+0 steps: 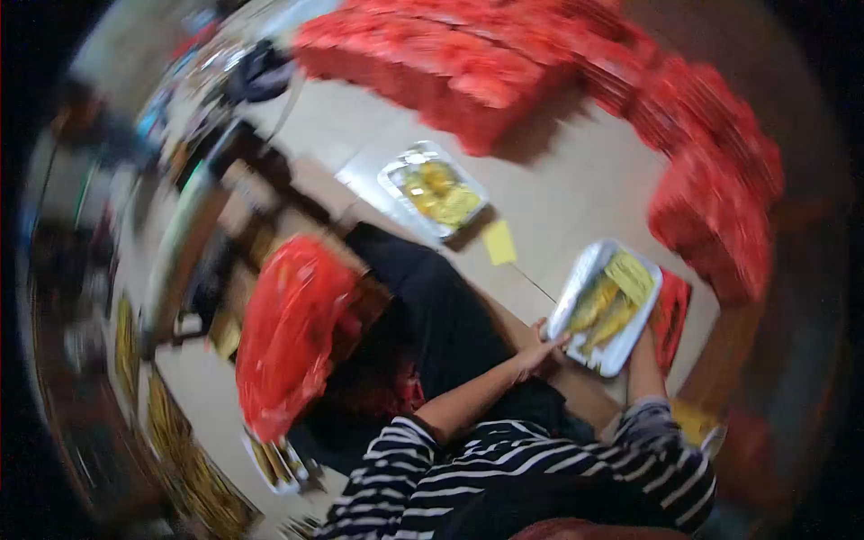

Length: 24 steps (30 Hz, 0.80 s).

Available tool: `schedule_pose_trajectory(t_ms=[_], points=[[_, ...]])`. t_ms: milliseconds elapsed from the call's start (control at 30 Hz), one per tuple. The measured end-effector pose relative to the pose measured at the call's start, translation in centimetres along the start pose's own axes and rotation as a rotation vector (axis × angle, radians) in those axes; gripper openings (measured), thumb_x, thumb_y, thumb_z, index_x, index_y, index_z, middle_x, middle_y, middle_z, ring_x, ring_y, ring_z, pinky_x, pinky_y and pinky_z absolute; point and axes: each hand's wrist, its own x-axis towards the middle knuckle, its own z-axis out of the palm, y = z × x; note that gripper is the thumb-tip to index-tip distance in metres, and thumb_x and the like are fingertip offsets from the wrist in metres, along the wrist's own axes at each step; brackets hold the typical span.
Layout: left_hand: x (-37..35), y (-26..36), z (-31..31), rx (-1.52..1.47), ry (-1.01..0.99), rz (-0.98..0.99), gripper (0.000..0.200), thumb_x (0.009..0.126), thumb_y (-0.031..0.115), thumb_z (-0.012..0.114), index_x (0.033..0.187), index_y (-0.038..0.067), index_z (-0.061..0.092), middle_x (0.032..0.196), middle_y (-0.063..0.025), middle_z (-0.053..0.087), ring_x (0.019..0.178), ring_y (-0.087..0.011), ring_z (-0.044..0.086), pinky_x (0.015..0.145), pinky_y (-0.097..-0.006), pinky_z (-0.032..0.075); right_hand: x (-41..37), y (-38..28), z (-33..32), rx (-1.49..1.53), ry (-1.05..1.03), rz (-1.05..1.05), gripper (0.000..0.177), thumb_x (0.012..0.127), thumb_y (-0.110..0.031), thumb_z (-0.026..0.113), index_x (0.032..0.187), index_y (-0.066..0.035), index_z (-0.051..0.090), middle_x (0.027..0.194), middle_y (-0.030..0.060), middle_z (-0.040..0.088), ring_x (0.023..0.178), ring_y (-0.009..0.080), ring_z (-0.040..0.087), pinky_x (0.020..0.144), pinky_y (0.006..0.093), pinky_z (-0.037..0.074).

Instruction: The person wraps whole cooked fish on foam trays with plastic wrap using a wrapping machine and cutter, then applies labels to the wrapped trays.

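A white foam tray (613, 364) with shiny clear wrap is held up in front of me, a little tilted. Inside it lie yellowish fish (593, 310), with a yellow printed label (628, 278) at the top end. My left hand (540, 350) grips the tray's lower left edge, fingers closed on it. My right hand (645, 351) is at the lower right side, mostly hidden behind the tray, and supports it from there. A second wrapped tray (436, 191) with similar yellow contents and label rests on the floor ahead.
A yellow paper slip (499, 243) lies on the tiled floor (558, 171). Stacked red plastic bags (432, 67) curve along the far side and right. Another red bag (297, 324) stands at left, near a partly covered tray (272, 463). A red flat item (671, 315) lies behind the held tray.
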Motion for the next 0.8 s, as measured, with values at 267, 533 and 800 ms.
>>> schedule_pose_trajectory(t_ms=[267, 533, 800], points=[[-6.9, 3.2, 0.6, -0.245, -0.063, 0.137, 0.061, 0.076, 0.049, 0.062, 0.121, 0.017, 0.037, 0.069, 0.0032, 0.043, 0.055, -0.0059, 0.038, 0.044, -0.022, 0.033, -0.2, -9.6, -5.7, 0.335, 0.157, -0.205, 0.043, 0.086, -0.039, 0.047, 0.116, -0.008, 0.047, 0.111, 0.008, 0.052, 0.102, 0.0223, 0.048, 0.09, 0.039, 0.037], [-27.3, 24.4, -10.0, 0.453, 0.209, 0.807, 0.051, 0.09, 0.044, 0.037, 0.119, 0.004, 0.048, 0.106, -0.0067, 0.054, 0.094, -0.0166, 0.048, 0.086, -0.0321, 0.038, -13.6, -35.8, -7.4, 1.142, -0.205, -0.719, 0.045, 0.085, -0.039, 0.047, 0.118, -0.009, 0.044, 0.114, 0.0085, 0.05, 0.106, 0.0239, 0.046, 0.094, 0.0423, 0.034], [-48.4, 27.1, -23.3, -0.009, 0.688, 0.783, 0.058, 0.086, 0.049, 0.042, 0.124, 0.005, 0.042, 0.115, -0.0123, 0.054, 0.098, -0.0221, 0.056, 0.087, -0.0354, 0.045, -40.3, -50.9, -2.6, 1.527, -1.465, -0.558, 0.049, 0.087, -0.038, 0.043, 0.126, -0.009, 0.037, 0.126, 0.0093, 0.043, 0.115, 0.026, 0.041, 0.096, 0.0436, 0.035]])
